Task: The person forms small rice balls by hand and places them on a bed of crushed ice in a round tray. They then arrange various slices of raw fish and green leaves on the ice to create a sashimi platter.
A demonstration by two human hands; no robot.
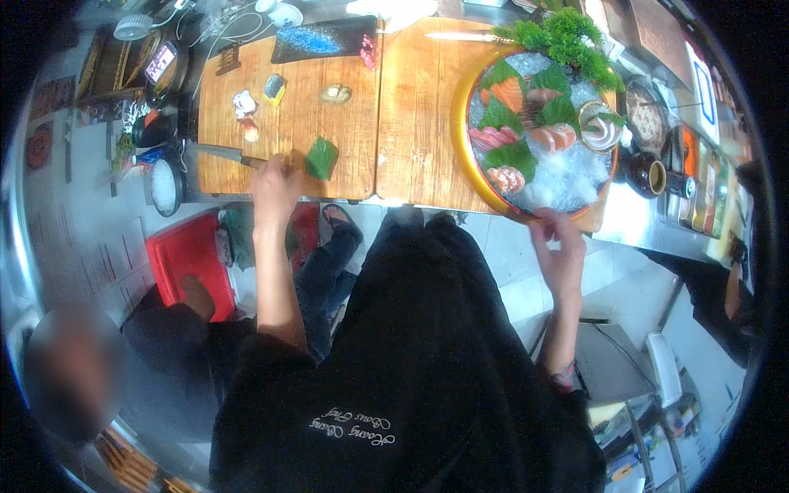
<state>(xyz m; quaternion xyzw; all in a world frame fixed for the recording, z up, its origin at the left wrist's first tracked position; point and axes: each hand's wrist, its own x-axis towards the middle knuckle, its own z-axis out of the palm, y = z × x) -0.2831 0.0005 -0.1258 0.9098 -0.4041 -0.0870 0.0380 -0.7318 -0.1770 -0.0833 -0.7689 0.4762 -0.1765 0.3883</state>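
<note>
On the left of the wooden boards my left hand (277,187) is closed at the handle of a knife (220,152), whose blade points left. Just right of that hand a green shiso leaf (321,158) lies flat. My right hand (560,245) pinches the near rim of a large round gold-edged bowl (470,156); some of its fingers are hidden. Crushed ice (561,177) fills the bowl. On it rest orange fish slices (505,94), pink slices (493,138), pale salmon slices (552,138), several shiso leaves (559,112) and a small round dish (600,127).
A dark rectangular plate (320,39) sits at the back of the left board (238,74). Small ornaments (244,103) stand nearer. A second knife (460,36) lies behind the bowl, beside green sprigs (567,41). A dark jar (645,175) is at right. Another person (173,361) sits at left.
</note>
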